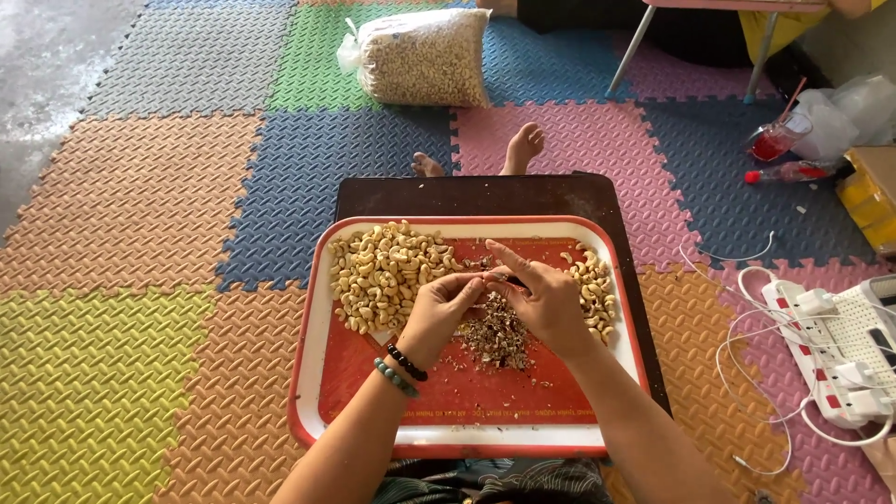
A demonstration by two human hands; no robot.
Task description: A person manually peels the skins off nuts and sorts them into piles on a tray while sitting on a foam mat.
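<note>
Scanning left to right from my remote seat: floor is foam puzzle mats (140, 187) in yellow, orange, grey, blue, pink. Top centre-left lies a clear plastic bag of nuts (425, 56), well apart from the work. Down in front of me, a red tray with white rim (308, 373) sits on a dark board (467, 194), two bare feet (518, 149) showing just beyond the board.

On the tray's left half, big pile of pale cashew kernels (378, 271). Left hand (437, 313) hovers just right of that pile, fingers curled in, tips meeting the right hand over the tray's middle; wrist carries a black bead bracelet (407, 363) and a green one (395, 378). Both hands pressed close together, pinching something small between the fingertips, prob one nut, but it's too small to tell for sure. Right under the hands: heap of brownish skin scraps (499, 336) on the red tray floor.

Right hand (546, 303) has index finger stretched out toward upper left, thumb tucked to the pinch point. Beyond it, at the tray's right edge, a smaller pile of peeled cashews (597, 289).

Further right, off the tray: white power strip (826, 350) w/ plugs and white cables on the mats. Up top right, a clear cup w/ red liquid and a straw (777, 138), a table leg (635, 47) nearby.
</note>
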